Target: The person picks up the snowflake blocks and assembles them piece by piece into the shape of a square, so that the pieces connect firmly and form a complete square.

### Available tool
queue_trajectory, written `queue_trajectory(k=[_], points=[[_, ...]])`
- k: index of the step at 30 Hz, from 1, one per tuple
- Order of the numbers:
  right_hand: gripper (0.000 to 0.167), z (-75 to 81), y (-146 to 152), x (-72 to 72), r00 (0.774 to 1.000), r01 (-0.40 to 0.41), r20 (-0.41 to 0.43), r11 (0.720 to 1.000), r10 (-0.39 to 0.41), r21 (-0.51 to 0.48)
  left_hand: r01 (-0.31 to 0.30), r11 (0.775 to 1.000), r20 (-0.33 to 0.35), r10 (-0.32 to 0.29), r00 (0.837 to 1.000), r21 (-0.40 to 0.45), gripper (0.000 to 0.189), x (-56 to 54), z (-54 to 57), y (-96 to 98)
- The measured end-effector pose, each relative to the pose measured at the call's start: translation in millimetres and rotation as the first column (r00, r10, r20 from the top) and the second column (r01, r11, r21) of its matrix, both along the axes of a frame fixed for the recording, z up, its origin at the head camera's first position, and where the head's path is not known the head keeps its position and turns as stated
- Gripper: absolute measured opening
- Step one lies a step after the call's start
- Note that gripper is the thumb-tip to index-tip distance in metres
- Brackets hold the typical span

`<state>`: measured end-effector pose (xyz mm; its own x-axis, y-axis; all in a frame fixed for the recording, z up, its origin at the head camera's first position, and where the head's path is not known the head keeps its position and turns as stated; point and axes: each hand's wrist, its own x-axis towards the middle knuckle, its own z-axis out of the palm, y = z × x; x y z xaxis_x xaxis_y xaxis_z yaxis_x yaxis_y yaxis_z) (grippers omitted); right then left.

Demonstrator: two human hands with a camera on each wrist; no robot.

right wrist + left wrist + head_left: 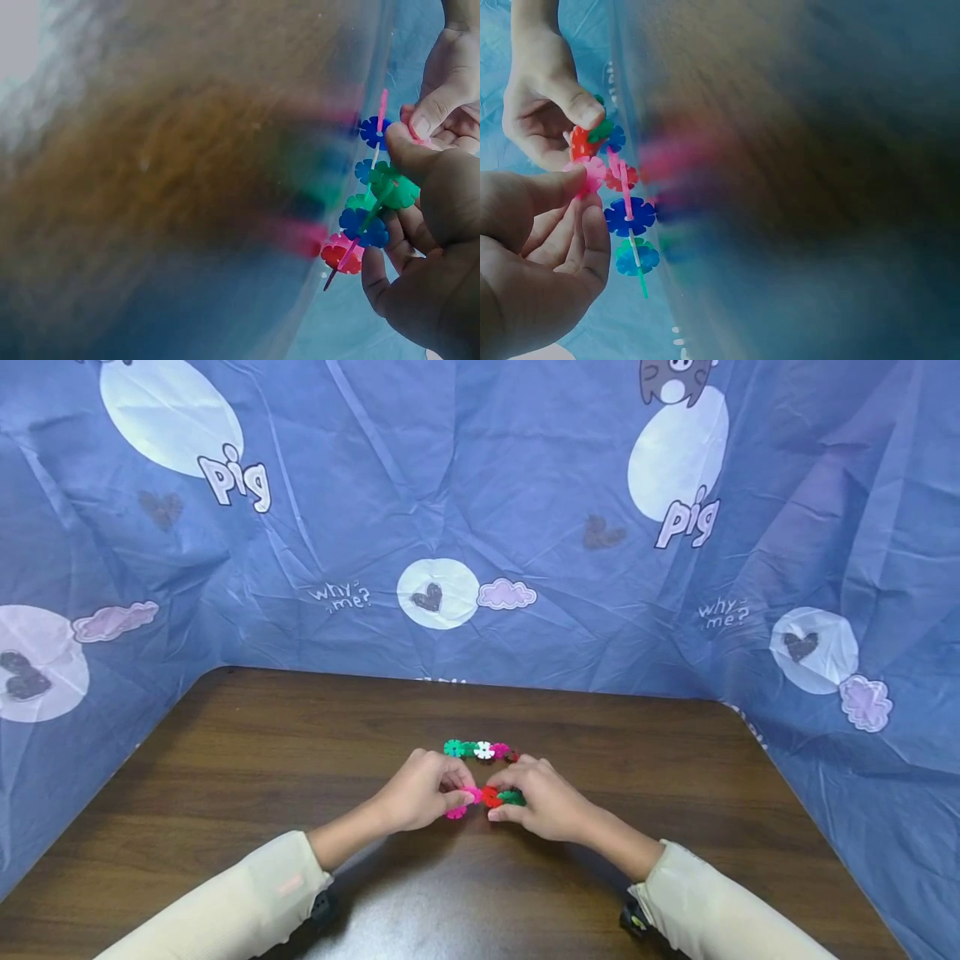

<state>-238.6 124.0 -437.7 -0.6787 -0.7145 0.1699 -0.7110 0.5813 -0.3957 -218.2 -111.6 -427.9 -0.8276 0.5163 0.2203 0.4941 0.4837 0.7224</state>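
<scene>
Both hands meet near the middle of the table over small flower-shaped plastic discs with slotted edges. My left hand (422,792) pinches a pink disc (472,794) between thumb and fingertips, and another pink disc (456,812) shows just below those fingers. Opposite it, my right hand (553,802) holds a red disc (491,797) joined to a green disc (512,797), its fingers partly covering them. The pink and red discs meet edge to edge between the hands. In the left wrist view, the right thumb lies over the red disc (583,144).
Behind the hands lies a row of linked discs, with a green disc (453,749) at its left end and a white disc (483,750) midway. The brown wooden table (300,727) backs onto a blue printed cloth (525,460), which also hangs at both sides.
</scene>
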Motion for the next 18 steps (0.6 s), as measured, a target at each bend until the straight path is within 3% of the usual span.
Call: queue_trajectory(k=[4, 7, 11, 18], points=[[0.036, -0.8, 0.9, 0.2, 1.0, 0.002, 0.013, 0.999, -0.001, -0.039, -0.006, 1.0, -0.003, 0.006, 1.0, 0.015, 0.007, -0.1, -0.4, -1.2], [0.026, -1.3, 1.7, 0.9, 1.0, -0.008, -0.001, 0.997, 0.008, -0.074, -0.006, 1.0, 0.01, 0.006, 1.0, 0.027, 0.007, -0.3, -1.2, -1.8], [0.015, -2.0, 2.5, 0.3, 0.993, -0.061, -0.103, 0.994, 0.051, -0.092, -0.014, 0.999, 0.026, 0.013, 1.0, 0.032, 0.006, -0.1, -0.9, -2.0], [0.012, -3.7, 2.7, -0.4, 0.923, -0.174, -0.358, 0.983, 0.139, -0.066, -0.032, 0.999, 0.021, 0.032, 0.999, 0.003, 0.007, 0.6, -1.2, 1.7]])
